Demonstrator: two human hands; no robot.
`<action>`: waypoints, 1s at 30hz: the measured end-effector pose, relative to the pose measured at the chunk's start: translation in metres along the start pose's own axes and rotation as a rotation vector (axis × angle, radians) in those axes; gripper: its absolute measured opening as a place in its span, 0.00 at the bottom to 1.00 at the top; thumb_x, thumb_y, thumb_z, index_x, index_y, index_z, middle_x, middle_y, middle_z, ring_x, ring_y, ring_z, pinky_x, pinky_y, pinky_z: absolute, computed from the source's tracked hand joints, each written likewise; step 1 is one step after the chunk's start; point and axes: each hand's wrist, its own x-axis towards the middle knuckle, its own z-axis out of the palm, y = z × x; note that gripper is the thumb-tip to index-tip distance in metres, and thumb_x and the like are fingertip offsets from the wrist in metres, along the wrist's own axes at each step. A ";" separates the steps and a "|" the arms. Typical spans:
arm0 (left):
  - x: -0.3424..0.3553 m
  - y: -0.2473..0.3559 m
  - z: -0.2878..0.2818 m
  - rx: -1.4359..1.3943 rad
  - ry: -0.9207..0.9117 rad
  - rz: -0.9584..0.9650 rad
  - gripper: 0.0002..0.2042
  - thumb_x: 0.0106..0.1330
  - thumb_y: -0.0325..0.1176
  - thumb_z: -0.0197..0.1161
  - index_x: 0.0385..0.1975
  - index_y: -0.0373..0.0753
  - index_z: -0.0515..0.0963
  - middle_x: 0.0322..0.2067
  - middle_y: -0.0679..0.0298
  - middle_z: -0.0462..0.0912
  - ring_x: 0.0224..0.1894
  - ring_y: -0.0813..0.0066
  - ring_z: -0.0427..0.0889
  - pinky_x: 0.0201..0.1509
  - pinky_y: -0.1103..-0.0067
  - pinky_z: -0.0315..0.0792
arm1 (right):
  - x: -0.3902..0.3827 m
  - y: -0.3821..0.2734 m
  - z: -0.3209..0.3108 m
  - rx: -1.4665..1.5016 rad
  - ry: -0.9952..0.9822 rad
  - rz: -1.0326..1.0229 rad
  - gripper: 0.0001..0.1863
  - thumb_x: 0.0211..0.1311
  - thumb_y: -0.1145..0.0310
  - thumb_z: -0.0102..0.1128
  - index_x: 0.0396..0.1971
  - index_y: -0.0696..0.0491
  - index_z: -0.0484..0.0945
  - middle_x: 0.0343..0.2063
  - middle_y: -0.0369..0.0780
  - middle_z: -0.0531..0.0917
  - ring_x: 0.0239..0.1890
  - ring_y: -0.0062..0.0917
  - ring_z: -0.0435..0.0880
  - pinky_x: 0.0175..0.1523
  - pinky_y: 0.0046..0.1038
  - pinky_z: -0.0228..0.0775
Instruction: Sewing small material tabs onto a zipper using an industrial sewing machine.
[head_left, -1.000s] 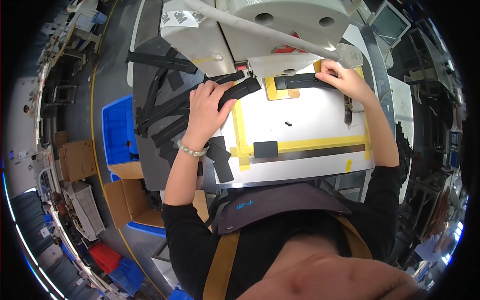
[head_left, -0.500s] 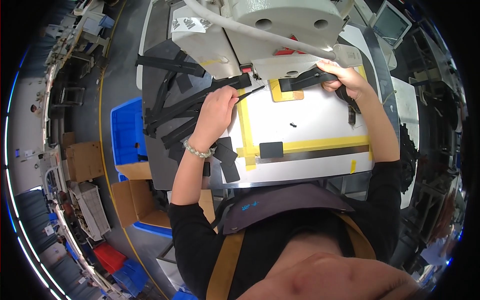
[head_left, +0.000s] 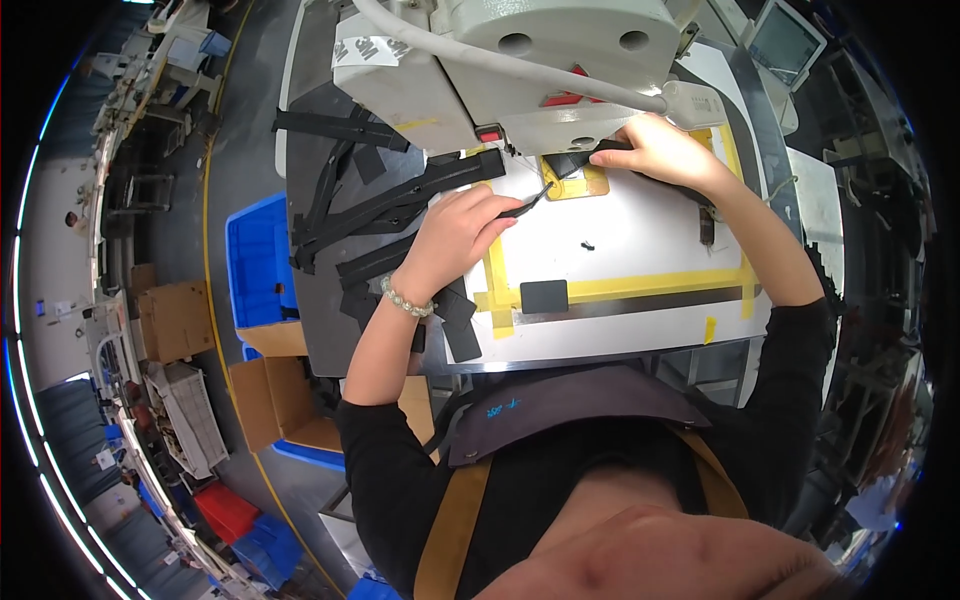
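My left hand (head_left: pixel 462 235), fingers closed, grips thin black tweezers (head_left: pixel 535 203). Their tip reaches to the left edge of a small yellow-framed plate (head_left: pixel 590 187) under the sewing machine head (head_left: pixel 560 90). With its fingers closed, my right hand (head_left: pixel 660 153) holds a black strap (head_left: pixel 573 163) whose end lies over the plate. Part of the strap is hidden under my fingers and the machine. Left of the plate, a pile of black straps (head_left: pixel 400 200) lies on the dark table.
Yellow tape (head_left: pixel 640 290) borders the white work surface (head_left: pixel 650 240). A dark rectangular piece (head_left: pixel 543 297) lies at its near edge, and a black scrap (head_left: pixel 587 245) in its middle. Left of the table are a blue bin (head_left: pixel 258 265) and a cardboard box (head_left: pixel 270 400). A monitor (head_left: pixel 785 42) stands far right.
My left hand has moved right and slightly nearer, bringing the tweezers to the plate. My right hand has shifted left and turned flatter over the strap, whose end has moved farther under the machine.
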 end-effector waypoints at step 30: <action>0.026 0.016 0.021 0.083 0.001 0.252 0.11 0.54 0.28 0.66 0.38 0.42 0.82 0.27 0.68 0.77 0.28 0.75 0.78 0.29 0.80 0.73 | -0.070 0.059 -0.020 0.476 -0.168 0.113 0.16 0.58 0.64 0.63 0.19 0.49 0.63 0.14 0.25 0.64 0.14 0.08 0.57 0.17 0.16 0.47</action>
